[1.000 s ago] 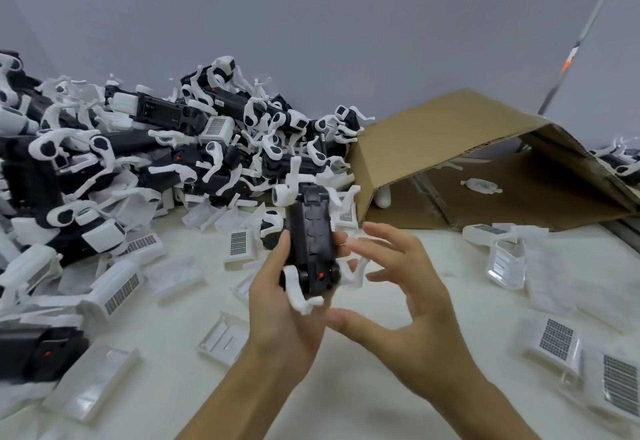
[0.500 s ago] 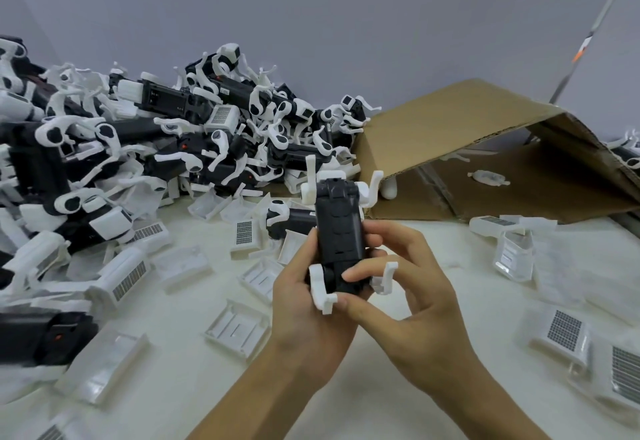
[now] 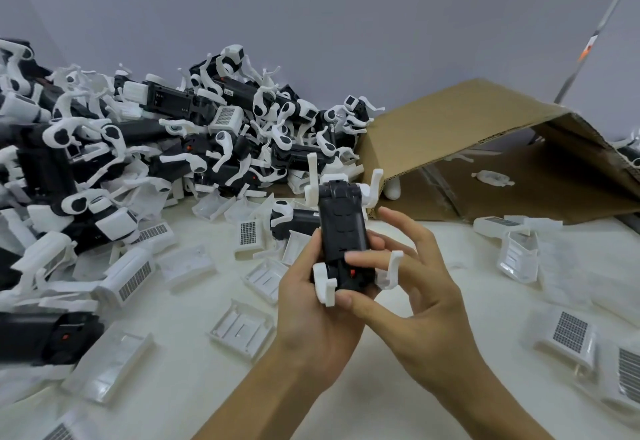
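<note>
Black device (image 3: 343, 231) upright, gripped by left hand (image 3: 311, 304); right hand (image 3: 408, 287) pinches its lower end.

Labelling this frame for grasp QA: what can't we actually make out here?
Head view only.
Black unit: back face and part of lower end hidden by the left hand and right hand.
Its red mark: too small to identify.
Cardboard box: interior shadowed under the flap.
Pile of units: cut off by the left edge.
Grilled covers: blurred, one cut by the right edge.
</note>
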`<action>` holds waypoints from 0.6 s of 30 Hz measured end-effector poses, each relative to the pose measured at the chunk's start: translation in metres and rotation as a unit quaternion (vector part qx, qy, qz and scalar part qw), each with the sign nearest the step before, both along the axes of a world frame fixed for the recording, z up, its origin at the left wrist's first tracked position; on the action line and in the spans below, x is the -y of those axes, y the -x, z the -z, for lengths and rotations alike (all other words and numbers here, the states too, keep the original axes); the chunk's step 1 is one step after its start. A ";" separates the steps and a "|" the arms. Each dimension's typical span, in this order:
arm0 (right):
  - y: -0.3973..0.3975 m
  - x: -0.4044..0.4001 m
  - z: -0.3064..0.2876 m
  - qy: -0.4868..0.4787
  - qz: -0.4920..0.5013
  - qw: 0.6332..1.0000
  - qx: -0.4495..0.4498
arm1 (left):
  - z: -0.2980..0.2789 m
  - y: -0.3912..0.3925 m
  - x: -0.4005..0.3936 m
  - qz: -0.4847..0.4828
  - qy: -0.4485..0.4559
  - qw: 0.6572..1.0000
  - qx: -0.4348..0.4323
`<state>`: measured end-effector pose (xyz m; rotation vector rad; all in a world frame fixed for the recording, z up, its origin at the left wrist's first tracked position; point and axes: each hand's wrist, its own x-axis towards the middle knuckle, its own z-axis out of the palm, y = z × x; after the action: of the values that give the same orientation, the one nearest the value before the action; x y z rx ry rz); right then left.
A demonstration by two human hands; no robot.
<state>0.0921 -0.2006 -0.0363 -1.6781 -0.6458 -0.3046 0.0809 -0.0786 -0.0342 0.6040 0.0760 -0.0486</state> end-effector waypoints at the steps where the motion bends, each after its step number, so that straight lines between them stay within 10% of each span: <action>1: 0.000 0.000 0.000 0.000 -0.002 1.000 0.004 | 0.000 0.000 0.000 0.003 0.004 1.000 0.001; 18: -0.001 -0.001 0.003 0.006 0.036 0.999 -0.020 | 0.000 -0.001 -0.003 0.009 0.059 0.998 -0.012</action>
<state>0.0928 -0.1995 -0.0396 -1.7174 -0.5591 -0.3174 0.0814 -0.0753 -0.0343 0.4862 0.0901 -0.0776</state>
